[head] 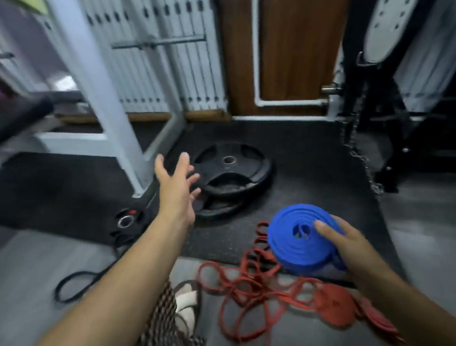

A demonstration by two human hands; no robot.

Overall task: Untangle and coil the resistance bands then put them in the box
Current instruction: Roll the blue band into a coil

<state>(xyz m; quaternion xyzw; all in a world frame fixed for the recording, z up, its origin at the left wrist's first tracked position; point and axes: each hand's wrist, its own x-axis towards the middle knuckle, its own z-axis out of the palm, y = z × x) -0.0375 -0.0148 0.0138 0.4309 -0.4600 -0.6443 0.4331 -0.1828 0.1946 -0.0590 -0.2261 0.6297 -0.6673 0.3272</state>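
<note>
A blue resistance band (295,243), wound into a flat coil, is held above the floor by my right hand (349,245), whose fingers lie across the coil's right side. Below it a red resistance band (242,288) lies tangled in loops on the floor, with a coiled red part (331,304) at its right end. My left hand (176,188) is stretched forward, fingers spread, holding nothing. A black band loop (76,283) lies on the floor at the lower left. No box is in view.
Two black weight plates (232,173) lie stacked on the dark rubber mat (317,163) ahead. A white machine frame (112,103) stands at the left, black rack equipment (404,132) with a chain at the right. My sandalled foot (186,303) is near the red band.
</note>
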